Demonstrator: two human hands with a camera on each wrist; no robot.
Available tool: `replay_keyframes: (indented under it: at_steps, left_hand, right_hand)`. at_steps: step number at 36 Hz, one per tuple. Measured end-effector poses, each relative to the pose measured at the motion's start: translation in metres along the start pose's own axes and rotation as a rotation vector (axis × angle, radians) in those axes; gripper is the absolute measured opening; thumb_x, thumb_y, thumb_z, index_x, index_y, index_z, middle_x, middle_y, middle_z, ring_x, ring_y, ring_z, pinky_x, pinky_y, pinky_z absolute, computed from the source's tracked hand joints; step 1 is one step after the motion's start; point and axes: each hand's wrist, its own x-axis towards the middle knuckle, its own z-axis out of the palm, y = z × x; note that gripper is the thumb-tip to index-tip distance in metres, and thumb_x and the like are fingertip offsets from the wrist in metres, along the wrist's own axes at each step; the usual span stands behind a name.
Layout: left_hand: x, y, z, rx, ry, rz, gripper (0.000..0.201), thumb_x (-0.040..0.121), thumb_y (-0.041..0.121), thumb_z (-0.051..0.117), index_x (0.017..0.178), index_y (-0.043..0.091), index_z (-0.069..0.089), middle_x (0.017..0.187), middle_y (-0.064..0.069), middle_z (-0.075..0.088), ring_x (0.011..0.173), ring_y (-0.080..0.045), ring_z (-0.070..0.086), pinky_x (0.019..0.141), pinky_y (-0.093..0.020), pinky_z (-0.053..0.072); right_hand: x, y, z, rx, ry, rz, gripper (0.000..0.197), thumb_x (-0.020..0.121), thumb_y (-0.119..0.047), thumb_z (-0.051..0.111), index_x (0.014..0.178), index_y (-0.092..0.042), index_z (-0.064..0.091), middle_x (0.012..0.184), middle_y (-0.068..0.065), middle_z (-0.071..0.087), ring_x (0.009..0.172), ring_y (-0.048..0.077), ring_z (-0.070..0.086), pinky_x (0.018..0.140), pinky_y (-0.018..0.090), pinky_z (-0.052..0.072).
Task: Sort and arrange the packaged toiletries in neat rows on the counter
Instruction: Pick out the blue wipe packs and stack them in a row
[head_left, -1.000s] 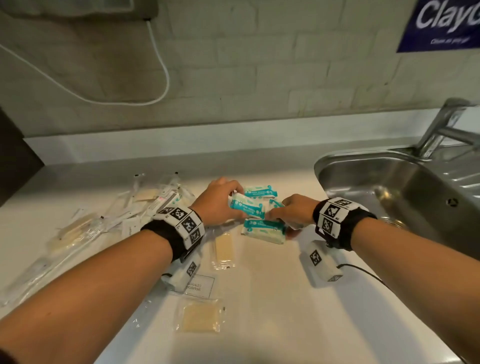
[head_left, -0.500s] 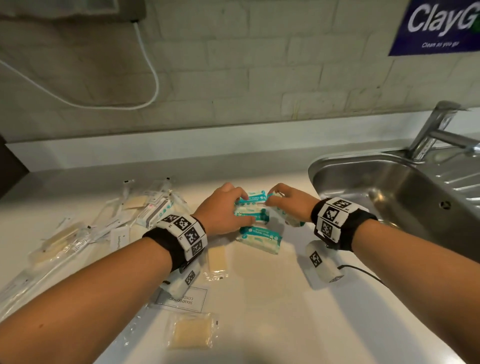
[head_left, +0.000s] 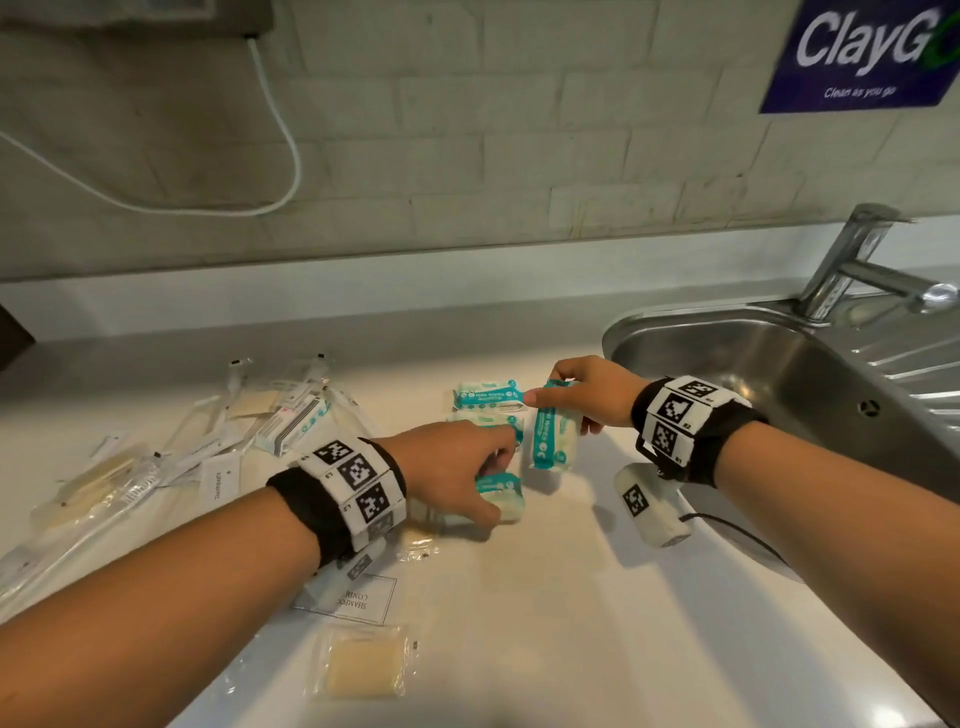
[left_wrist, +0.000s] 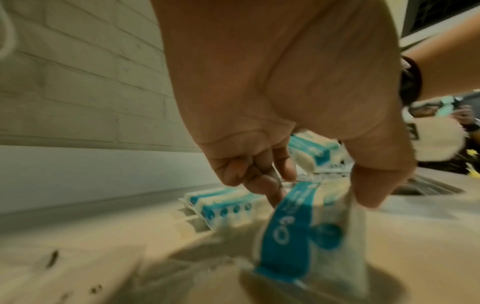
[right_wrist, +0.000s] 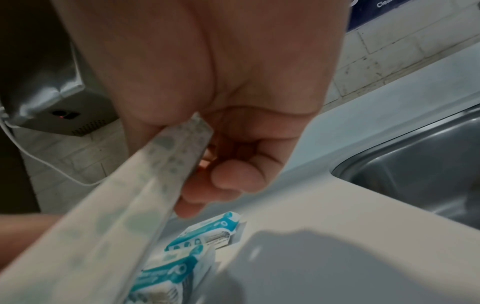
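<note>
Both hands have drawn apart since a moment ago, when they met over the same cluster of packets. Now the right hand (head_left: 592, 395) has lifted 1 teal-and-white packet (head_left: 551, 434) and holds it upright, pinched at its top end between thumb and curled fingers (right_wrist: 235, 179). From the right wrist view, that packet's pale back runs diagonally down from the fingers.

Nearer the body, the left hand (head_left: 447, 467) grips a second packet (head_left: 500, 496) of the same kind, thumb on one side and curled fingers (left_wrist: 262, 181) on the other. That view is blurred, so whether the packet touches the counter (head_left: 545, 597) cannot be told.

Beyond the left fingertips, 2 more packets (head_left: 485, 397) lie flat, 1 behind the other, just left of the right thumb.

Left of the left wrist lies a loose heap of clear sachets (head_left: 156, 457). Near the left forearm lie a printed shampoo sachet (head_left: 348, 597) and a yellowish soap packet (head_left: 363, 665). Right of the right hand sits a steel sink (head_left: 779, 374).
</note>
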Motion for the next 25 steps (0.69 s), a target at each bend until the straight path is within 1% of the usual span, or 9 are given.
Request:
replay_keyframes:
  at_steps: [3,6,9,11,12,16,19,22,25]
  left_hand:
    - [-0.005,-0.008,-0.022,-0.135,0.006,-0.02,0.05,0.077,0.042,0.074,0.116,0.031,0.044,0.092,0.004,0.064,0.073,-0.013,0.065,0.059,-0.025,0.052]
    - [-0.011,-0.015,-0.045,-0.199,0.182,-0.04,0.054,0.084,0.035,0.069,0.132,0.038,0.042,0.086,0.01,0.059,0.066,-0.009,0.061,0.057,-0.021,0.049]
    - [-0.008,-0.018,-0.062,-0.281,0.4,-0.08,0.033,0.088,0.035,0.066,0.119,0.033,0.055,0.081,0.011,0.06,0.065,-0.006,0.057,0.057,-0.019,0.043]
    - [-0.005,-0.019,-0.064,-0.456,0.503,-0.111,0.022,0.086,0.039,0.07,0.099,0.025,0.06,0.078,0.004,0.067,0.059,-0.014,0.062,0.055,-0.028,0.052]
    - [-0.004,-0.02,-0.062,-0.535,0.523,-0.143,0.026,0.085,0.041,0.072,0.093,0.021,0.057,0.075,0.0,0.069,0.055,-0.017,0.064,0.052,-0.032,0.055]
    - [-0.005,-0.016,-0.042,-0.573,0.455,-0.317,0.044,0.088,0.053,0.063,0.091,0.011,0.049,0.065,-0.01,0.069,0.046,-0.017,0.065,0.044,-0.027,0.054]
    - [-0.006,-0.019,-0.022,-0.547,0.365,-0.334,0.041,0.095,0.05,0.053,0.091,0.01,0.056,0.063,-0.01,0.067,0.047,-0.017,0.062,0.046,-0.028,0.055]
    - [-0.006,-0.024,-0.009,-0.534,0.276,-0.325,0.036,0.096,0.048,0.052,0.086,0.015,0.06,0.06,-0.004,0.065,0.046,-0.013,0.06,0.05,-0.027,0.054]
    - [-0.007,-0.028,-0.004,-0.479,0.218,-0.321,0.035,0.095,0.049,0.054,0.081,0.018,0.061,0.06,0.001,0.062,0.045,-0.008,0.055,0.047,-0.019,0.048]
  right_hand:
    - [-0.003,0.0,-0.003,-0.008,-0.02,-0.014,0.038,0.085,-0.048,0.065,0.09,-0.011,0.06,0.064,-0.001,0.066,0.041,0.006,0.055,0.044,0.018,0.045]
    - [-0.007,-0.001,-0.001,-0.019,-0.079,-0.022,0.037,0.086,-0.048,0.065,0.093,-0.011,0.063,0.066,0.0,0.067,0.044,0.008,0.056,0.047,0.019,0.047]
    - [-0.011,-0.002,0.008,-0.016,-0.188,-0.047,0.03,0.082,-0.048,0.069,0.089,-0.019,0.066,0.07,-0.001,0.07,0.051,0.01,0.058,0.051,0.021,0.049]
    - [-0.015,-0.003,0.018,-0.053,-0.25,-0.07,0.026,0.079,-0.046,0.073,0.086,-0.021,0.069,0.071,-0.003,0.069,0.055,0.008,0.058,0.053,0.02,0.047]
    - [-0.017,-0.004,0.022,-0.089,-0.276,-0.077,0.027,0.077,-0.046,0.075,0.087,-0.021,0.071,0.072,-0.004,0.069,0.057,0.007,0.059,0.057,0.02,0.048]
    - [-0.021,-0.011,0.039,-0.263,-0.38,-0.087,0.044,0.06,-0.054,0.082,0.097,-0.033,0.072,0.091,-0.013,0.073,0.086,0.008,0.065,0.089,0.031,0.05]
    - [-0.024,-0.018,0.046,-0.343,-0.36,-0.141,0.056,0.053,-0.052,0.087,0.1,-0.034,0.065,0.097,-0.014,0.066,0.09,0.01,0.061,0.082,0.027,0.05]
    - [-0.028,-0.02,0.048,-0.315,-0.31,-0.206,0.054,0.054,-0.041,0.091,0.097,-0.028,0.059,0.095,-0.015,0.064,0.087,0.007,0.061,0.075,0.023,0.05]
    - [-0.03,-0.017,0.048,-0.232,-0.262,-0.224,0.053,0.055,-0.03,0.092,0.096,-0.024,0.059,0.097,-0.007,0.067,0.088,0.01,0.066,0.078,0.03,0.056]
